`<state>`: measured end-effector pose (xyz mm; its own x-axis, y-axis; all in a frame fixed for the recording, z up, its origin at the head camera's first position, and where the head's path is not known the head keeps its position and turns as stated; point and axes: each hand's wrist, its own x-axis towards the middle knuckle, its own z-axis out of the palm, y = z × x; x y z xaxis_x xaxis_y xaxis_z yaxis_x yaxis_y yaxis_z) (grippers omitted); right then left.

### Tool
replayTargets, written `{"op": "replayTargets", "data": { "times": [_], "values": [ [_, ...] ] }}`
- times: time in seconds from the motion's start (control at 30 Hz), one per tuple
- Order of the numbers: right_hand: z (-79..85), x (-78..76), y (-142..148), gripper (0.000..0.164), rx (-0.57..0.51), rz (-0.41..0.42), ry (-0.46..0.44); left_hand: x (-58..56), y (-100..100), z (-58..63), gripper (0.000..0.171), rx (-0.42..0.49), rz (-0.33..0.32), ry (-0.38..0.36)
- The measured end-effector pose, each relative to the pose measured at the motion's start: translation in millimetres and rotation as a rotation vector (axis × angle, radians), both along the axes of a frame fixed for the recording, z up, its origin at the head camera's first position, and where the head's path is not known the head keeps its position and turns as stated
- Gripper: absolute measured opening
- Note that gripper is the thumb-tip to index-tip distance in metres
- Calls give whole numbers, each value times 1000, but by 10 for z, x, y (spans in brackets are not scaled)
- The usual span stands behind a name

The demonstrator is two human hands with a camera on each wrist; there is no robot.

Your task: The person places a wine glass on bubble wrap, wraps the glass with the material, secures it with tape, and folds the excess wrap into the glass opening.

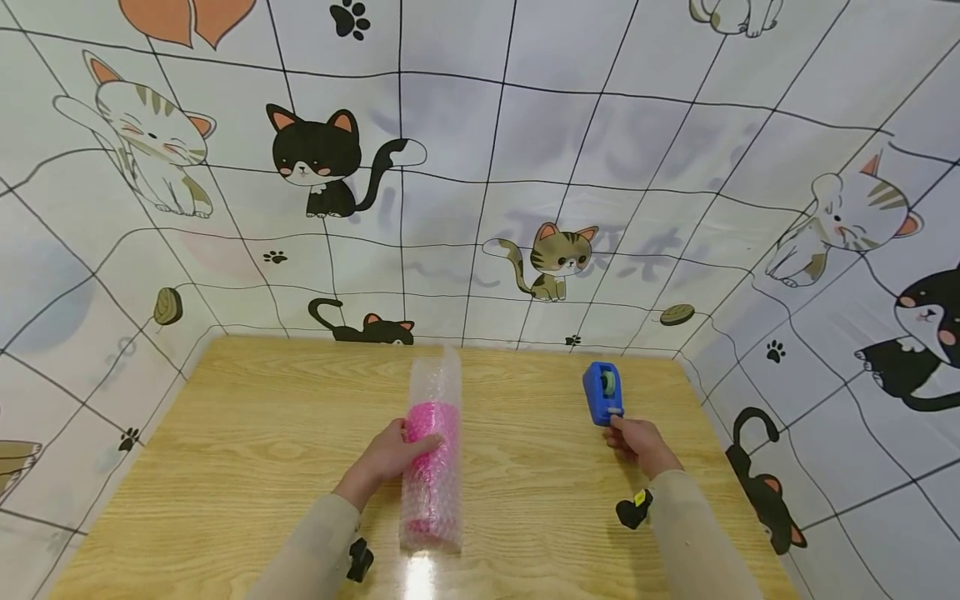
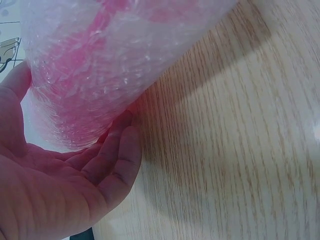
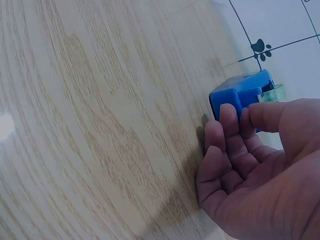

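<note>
A long pink bundle in clear bubble wrap (image 1: 431,492) lies lengthwise at the middle of the table. My left hand (image 1: 390,454) holds it from its left side, thumb over the top; in the left wrist view the fingers curl under the wrap (image 2: 85,100). To the right stands a blue tape dispenser (image 1: 597,396) with a pale green roll of tape (image 1: 608,383). My right hand (image 1: 637,442) is at the dispenser's near end. There, thumb and forefinger (image 3: 265,116) pinch together at the tape's end, which the fingertips mostly hide.
The wood-grain table (image 1: 300,400) runs back to a cat-print cloth wall (image 1: 465,208), which also rises at both sides. Each wrist carries a small black device, one on the left (image 1: 360,560) and one on the right (image 1: 634,509).
</note>
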<state>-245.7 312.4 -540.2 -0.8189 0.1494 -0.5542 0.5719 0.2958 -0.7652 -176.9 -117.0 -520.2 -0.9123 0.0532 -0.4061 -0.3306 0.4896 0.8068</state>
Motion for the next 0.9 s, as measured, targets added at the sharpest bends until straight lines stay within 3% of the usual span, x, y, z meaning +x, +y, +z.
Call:
{"op": "replayTargets", "data": {
  "times": [0.9],
  "values": [
    [-134, 18, -23, 40, 20, -78, 53, 10, 38, 25, 96, -2, -3, 16]
  ]
}}
